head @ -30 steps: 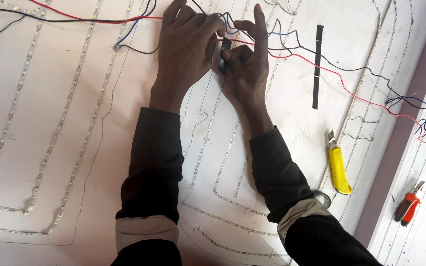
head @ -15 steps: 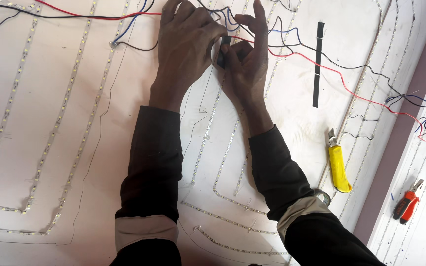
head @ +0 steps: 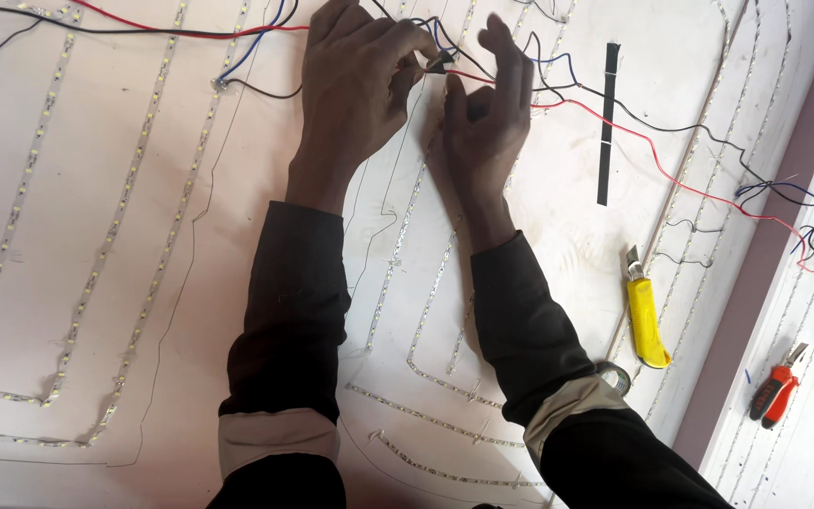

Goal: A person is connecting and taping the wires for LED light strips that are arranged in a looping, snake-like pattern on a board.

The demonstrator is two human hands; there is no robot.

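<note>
We note both hands have separated since 0.5 s ago: left hand point(head: 355, 85) pinches the wire joint point(head: 438, 64) near the board's point(head: 96, 170) top edge; right hand point(head: 484, 123) hovers half-open beside it. 1 black strip point(head: 607, 123) lies right.

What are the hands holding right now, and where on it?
The left hand pinches a small dark piece at the wires' joint; the right hand looks open.

We saw a matt white smooth board point(head: 96, 113) | thin plastic-coated red, black and blue wires point(head: 671, 160) | a glossy yellow plastic utility knife point(head: 645, 320) with a metal tip | matt black tape strip point(head: 607, 123) | dark cloth sleeves point(head: 294, 311) | red-handled pliers point(head: 773, 391), grips glossy.
</note>
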